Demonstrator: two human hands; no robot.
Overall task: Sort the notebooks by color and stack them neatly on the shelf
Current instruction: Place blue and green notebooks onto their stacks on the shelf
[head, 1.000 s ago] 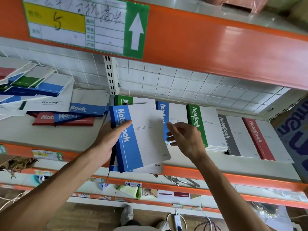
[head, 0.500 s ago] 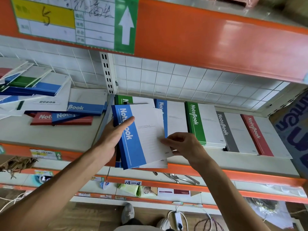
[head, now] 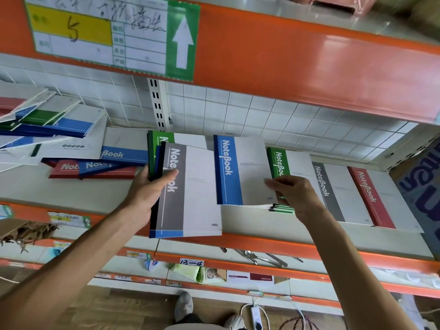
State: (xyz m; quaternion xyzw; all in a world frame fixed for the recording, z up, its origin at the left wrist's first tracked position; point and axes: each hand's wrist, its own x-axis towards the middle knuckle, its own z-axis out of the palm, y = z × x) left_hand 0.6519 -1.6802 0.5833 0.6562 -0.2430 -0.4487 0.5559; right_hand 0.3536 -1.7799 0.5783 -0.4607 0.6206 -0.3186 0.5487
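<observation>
Your right hand (head: 294,195) pinches the blue notebook (head: 240,170) over the blue stack, beside the green stack (head: 284,167), while your left hand (head: 148,189) grips the unsorted bundle topped by a grey notebook (head: 188,191); square it down, then release.

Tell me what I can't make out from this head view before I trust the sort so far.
- Held bundle: colors and count beneath the gray top notebook are mostly hidden; only green, blue and dark edges show.
- Green stack: partly covered by the blue notebook and right hand.
- Unsorted pile: cut off by the left edge.
- Shelf label: handwriting blurred.
</observation>
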